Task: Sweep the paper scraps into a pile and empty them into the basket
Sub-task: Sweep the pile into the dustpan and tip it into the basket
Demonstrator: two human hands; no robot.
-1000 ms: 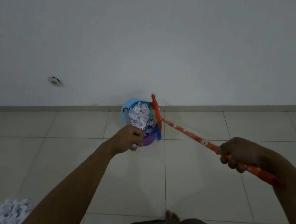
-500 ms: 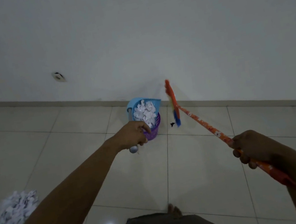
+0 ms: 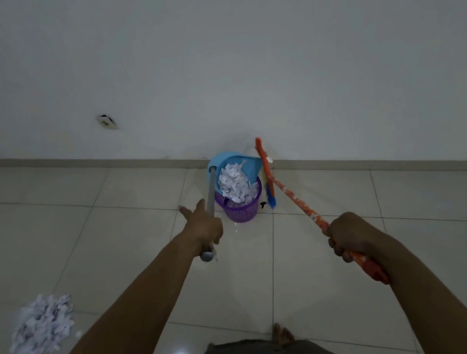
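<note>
My left hand grips the grey handle of a blue dustpan, which is tilted over a purple basket by the wall. White paper scraps slide from the pan into the basket. My right hand holds the orange broom handle; the broom head stands just right of the dustpan and basket, lifted near the wall. Another pile of paper scraps lies on the floor at the lower left.
The white wall and its skirting run right behind the basket. A small round fitting sits low on the wall at left. My bare foot shows at the bottom centre on the glossy tiled floor.
The dustpan has tipped further over the basket, so the basket's side now shows below it. The broom head swung right and then back beside the pan. My left forefinger now points out.
</note>
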